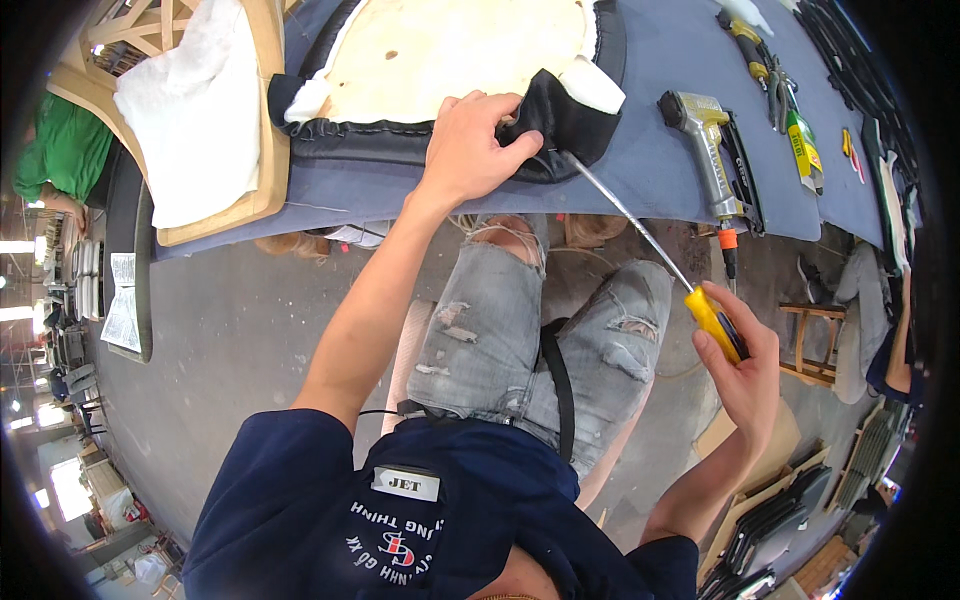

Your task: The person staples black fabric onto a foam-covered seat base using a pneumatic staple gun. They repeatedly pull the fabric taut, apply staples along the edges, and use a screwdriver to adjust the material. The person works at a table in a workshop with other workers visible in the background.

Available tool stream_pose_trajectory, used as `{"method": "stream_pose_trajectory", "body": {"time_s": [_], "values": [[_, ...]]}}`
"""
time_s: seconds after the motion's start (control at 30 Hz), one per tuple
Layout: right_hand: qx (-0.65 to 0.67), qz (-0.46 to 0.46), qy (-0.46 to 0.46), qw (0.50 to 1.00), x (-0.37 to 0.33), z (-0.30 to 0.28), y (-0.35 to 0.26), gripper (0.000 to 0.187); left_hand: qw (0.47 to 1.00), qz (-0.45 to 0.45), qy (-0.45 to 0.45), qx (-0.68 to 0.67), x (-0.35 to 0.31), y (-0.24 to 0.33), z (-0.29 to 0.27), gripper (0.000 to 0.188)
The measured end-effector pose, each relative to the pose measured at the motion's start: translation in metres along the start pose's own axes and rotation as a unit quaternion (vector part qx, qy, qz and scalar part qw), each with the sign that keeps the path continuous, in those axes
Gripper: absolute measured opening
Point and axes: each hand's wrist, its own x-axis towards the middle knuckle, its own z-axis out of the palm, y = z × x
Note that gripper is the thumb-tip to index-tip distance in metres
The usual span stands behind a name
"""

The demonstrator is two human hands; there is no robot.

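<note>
A seat panel with a pale wooden board (450, 60) and a black padded cover (380, 145) lies on the table. White foam (593, 86) shows at its near right corner. My left hand (475, 145) is closed on the black cover near that corner, thumb pressed against the fabric. My right hand (740, 360) grips the yellow handle of a screwdriver (640, 228). The screwdriver's long metal shaft slants up and left, and its tip meets the cover just right of my left thumb. Whether the tip is under the fabric, I cannot tell.
A staple gun (712, 155) with an orange hose fitting lies right of the panel on the blue-grey table cover (650, 190). Beyond it are pliers (778, 95) and a green-yellow packet (803, 150). At left stands a wooden frame (272, 170) with white cloth (200, 120). Someone in green (70, 150) is farther left.
</note>
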Motion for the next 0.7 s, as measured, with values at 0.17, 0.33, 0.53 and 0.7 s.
{"method": "stream_pose_trajectory", "body": {"time_s": [0.17,0.33,0.53,0.7], "values": [[-0.133,-0.048,-0.019,0.990,0.019,-0.012,-0.022,0.037,1.000,0.006,0.027,0.000,-0.003,0.002,-0.001,0.041],[-0.226,-0.118,0.011,0.967,0.029,-0.016,-0.047,0.037,1.000,0.004,0.021,-0.006,-0.002,0.004,0.000,0.042],[-0.281,-0.160,0.057,0.945,0.030,-0.009,-0.041,0.037,1.000,0.000,-0.012,-0.003,-0.003,0.004,-0.002,0.036],[-0.080,-0.042,0.093,0.992,0.006,0.039,0.035,0.033,1.000,-0.008,-0.001,-0.010,-0.002,0.007,-0.007,0.028]]}}
